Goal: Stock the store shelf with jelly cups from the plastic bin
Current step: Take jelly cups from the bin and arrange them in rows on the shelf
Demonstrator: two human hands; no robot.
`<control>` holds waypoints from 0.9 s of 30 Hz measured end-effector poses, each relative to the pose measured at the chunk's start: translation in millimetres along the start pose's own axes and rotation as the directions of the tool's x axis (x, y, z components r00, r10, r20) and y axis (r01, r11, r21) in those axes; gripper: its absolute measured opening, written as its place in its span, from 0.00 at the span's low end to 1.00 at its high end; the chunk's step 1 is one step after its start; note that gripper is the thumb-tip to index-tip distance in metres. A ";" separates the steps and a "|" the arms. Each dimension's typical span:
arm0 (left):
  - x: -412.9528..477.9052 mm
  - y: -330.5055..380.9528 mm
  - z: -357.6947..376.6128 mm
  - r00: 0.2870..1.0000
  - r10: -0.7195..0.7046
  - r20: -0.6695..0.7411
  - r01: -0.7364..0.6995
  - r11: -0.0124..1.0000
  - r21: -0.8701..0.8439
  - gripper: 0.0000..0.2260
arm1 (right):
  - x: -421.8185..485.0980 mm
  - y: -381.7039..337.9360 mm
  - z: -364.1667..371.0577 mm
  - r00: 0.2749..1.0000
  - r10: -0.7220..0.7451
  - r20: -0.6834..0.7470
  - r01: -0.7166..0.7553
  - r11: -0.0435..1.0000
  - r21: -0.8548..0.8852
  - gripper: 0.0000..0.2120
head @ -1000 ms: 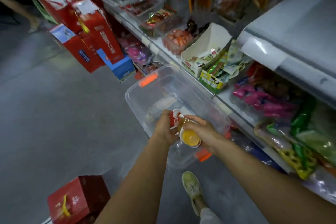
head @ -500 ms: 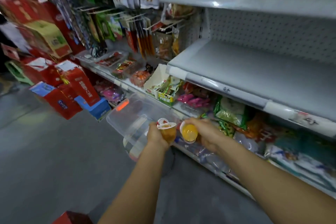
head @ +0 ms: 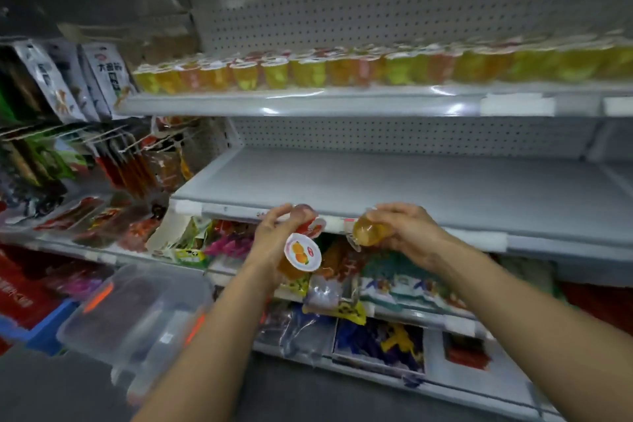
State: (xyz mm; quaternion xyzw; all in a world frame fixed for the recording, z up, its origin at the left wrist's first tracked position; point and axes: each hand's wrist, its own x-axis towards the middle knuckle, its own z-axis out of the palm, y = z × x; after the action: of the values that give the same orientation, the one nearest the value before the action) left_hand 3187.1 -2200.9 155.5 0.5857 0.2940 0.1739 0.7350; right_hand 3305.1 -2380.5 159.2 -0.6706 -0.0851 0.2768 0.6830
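Right at the front edge of the grey middle shelf (head: pixel 376 188), both hands are hovering with jelly cups in them. The left hand (head: pixel 274 240) is curling its fingers round what looks like two cups at once: a fruit-label cup (head: pixel 303 252), which is showing its white lid with the orange fruit picture to the camera, and a second cup (head: pixel 305 216) that's sitting higher up between the fingertips, with its red-and-white lid pointing down toward the first. The right hand (head: pixel 407 233) is gripping an amber cup (head: pixel 368 233) sideways, fingers wrapping over the top of it, just beside the shelf's price strip.

Off to the lower left, the clear plastic bin (head: pixel 137 315) with orange latches is sitting tilted down by the floor; it's too blurry for me to tell what's in it. Up on the top shelf (head: pixel 274 103) a long row of jelly cups (head: pixel 342 72) is lining the front. Snack bags (head: pixel 394 281) are filling the lower shelves, and hanging packets (head: pixel 106 75) are dangling at the left.
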 end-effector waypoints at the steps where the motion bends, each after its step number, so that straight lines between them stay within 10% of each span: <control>1: -5.1 0.8 23.1 0.999 0.022 0.039 -0.023 1.000 0.020 0.21 | -8.8 -8.6 -25.3 0.999 -0.038 -0.028 0.037 0.999 -0.025 0.14; 27: -138.4 102.5 469.4 0.755 0.326 0.569 -0.438 0.896 0.068 0.20 | -151.6 -181.8 -462.6 0.783 -0.519 -0.343 0.445 0.853 -0.274 0.16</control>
State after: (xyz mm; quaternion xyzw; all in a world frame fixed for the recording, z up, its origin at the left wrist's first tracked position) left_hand 3388.5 -2614.1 352.0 0.7279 -0.0375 0.1175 0.6745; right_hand 3452.5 -2847.4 333.0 -0.7269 -0.1351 -0.0612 0.6705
